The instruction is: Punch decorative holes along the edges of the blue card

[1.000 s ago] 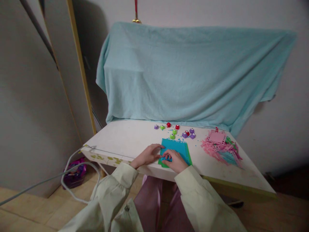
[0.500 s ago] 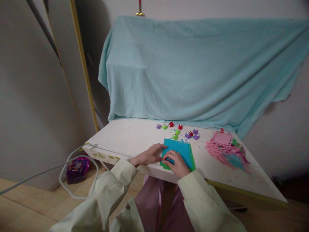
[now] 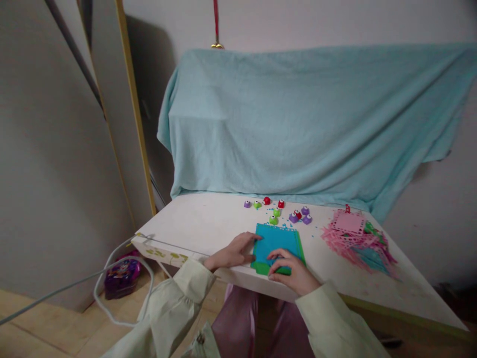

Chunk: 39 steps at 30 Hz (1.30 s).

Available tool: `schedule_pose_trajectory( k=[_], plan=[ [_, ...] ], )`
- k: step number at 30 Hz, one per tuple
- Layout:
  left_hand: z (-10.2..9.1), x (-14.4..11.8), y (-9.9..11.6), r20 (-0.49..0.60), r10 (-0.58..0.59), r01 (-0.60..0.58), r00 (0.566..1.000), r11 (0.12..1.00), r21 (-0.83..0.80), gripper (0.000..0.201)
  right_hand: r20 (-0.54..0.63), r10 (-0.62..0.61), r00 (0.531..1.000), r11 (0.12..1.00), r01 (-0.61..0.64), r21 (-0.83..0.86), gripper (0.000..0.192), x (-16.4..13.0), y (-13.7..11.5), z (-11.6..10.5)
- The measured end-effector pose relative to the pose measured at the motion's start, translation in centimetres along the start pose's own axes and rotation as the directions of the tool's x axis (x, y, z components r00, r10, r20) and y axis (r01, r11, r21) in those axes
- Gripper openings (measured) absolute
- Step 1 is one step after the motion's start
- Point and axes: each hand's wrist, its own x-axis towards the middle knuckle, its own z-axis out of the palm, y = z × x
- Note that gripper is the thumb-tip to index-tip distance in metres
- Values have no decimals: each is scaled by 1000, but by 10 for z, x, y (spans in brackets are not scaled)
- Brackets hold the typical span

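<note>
A square blue sheet [image 3: 274, 239] with small holes along its edges lies near the table's front edge. Green shows beneath it along the right side, and a green patch [image 3: 262, 268] is uncovered at its lower left corner. My left hand [image 3: 236, 250] rests at the sheet's left edge, fingers stretched and apart. Over the lower right part of the sheet is my right hand [image 3: 292, 271], its fingers curved, with a gap between them and the thumb. I make out nothing held in it.
Several small purple, green and red pieces with eyes [image 3: 277, 212] lie behind the sheet among blue bits. A pink square [image 3: 348, 222] sits on pink shreds [image 3: 337, 243] at right. A pale cable [image 3: 164, 239] crosses the white table [image 3: 208, 219]; a blue cloth [image 3: 298, 124] hangs behind.
My right hand has moved right from the sheet's lower left corner, and its fingers have spread. More green now shows at that corner. My left hand stays by the left edge. The view has tilted up slightly.
</note>
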Motion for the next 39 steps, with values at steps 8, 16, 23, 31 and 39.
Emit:
schedule_pose_trajectory(
  k=[8,16,23,31,39],
  plan=[
    [19,1,8,-167,-8,27,986,993,113,46,2,20,1000,996,-20,92,38,2,-12,-9],
    [23,-2,8,-147,8,17,989,985,170,54,-59,15,998,1000,-15,5,21,11,-1,3],
    [22,-4,8,-45,-46,55,998,972,229,58,-114,-2,993,1000,1,-5,5,8,5,4],
    [22,-4,6,-44,-36,46,998,965,259,59,-83,4,997,1000,-4,-4,18,4,1,0],
    [23,-4,5,-49,-40,52,998,961,271,58,-72,8,997,994,-16,-110,3,15,4,12]
  ],
)
